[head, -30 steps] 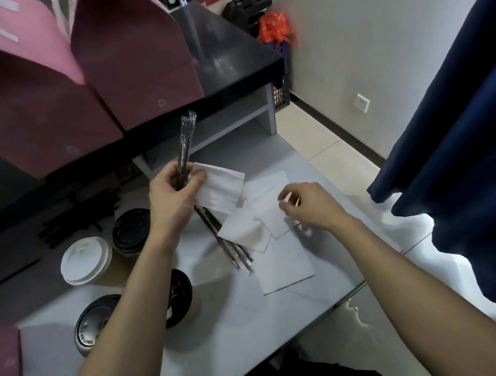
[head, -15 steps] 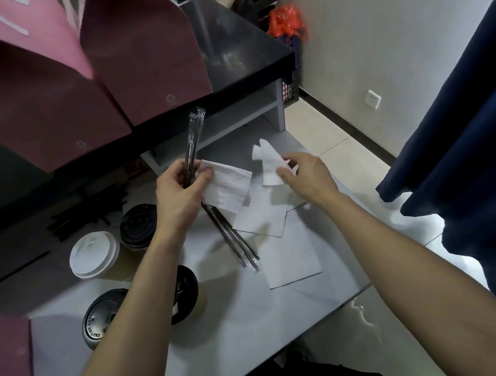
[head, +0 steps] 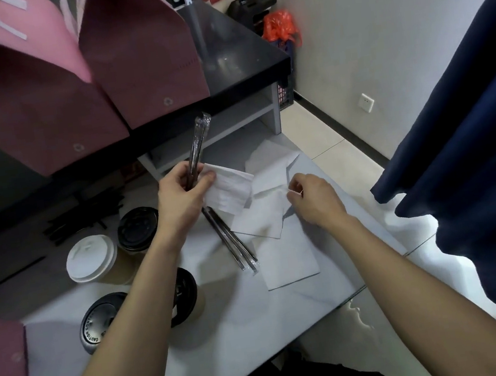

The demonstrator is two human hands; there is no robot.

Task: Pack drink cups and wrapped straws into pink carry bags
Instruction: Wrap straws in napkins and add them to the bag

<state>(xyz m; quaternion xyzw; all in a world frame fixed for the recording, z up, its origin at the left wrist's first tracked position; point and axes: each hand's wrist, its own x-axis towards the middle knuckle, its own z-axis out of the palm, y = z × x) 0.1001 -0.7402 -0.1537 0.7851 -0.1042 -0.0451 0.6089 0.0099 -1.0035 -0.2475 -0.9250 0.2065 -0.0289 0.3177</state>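
Left hand [head: 182, 197]: grip curled round a wrapped straw [head: 198, 148] together with one white napkin [head: 229, 189]. The straw stands nearly upright out of the fist, its top pointing toward the pink bags; the napkin hangs out to the right of the fist.

Right hand [head: 316, 199]: thumb and forefinger pinch the edge of a second napkin [head: 269, 170], which is partly lifted and folded above the napkin pile [head: 283, 246]. The remaining fingers are loosely curled.

Landmark: the napkin pile on the pale surface [head: 229, 334].
- Touching the pile's left edge lie more wrapped straws [head: 236, 247], side by side, running diagonally from under the left hand toward the person.
- Further left of the pile stand four lidded cups: a white-lidded cup [head: 90, 257], a black-lidded cup [head: 137, 225] just behind it, a third cup [head: 101, 323] nearer the person with raised lettering on its black lid, and a fourth cup [head: 185, 295] partly hidden by the left forearm.
- Beyond the pile, on a raised black shelf [head: 237, 52], stand two pink carry bags [head: 24, 101] [head: 143, 62], side by side and touching.
- Far left of the pile, at the frame edge, lies a flat pink bag [head: 1, 366].
- Right of the pile hangs a dark blue curtain [head: 457, 142].
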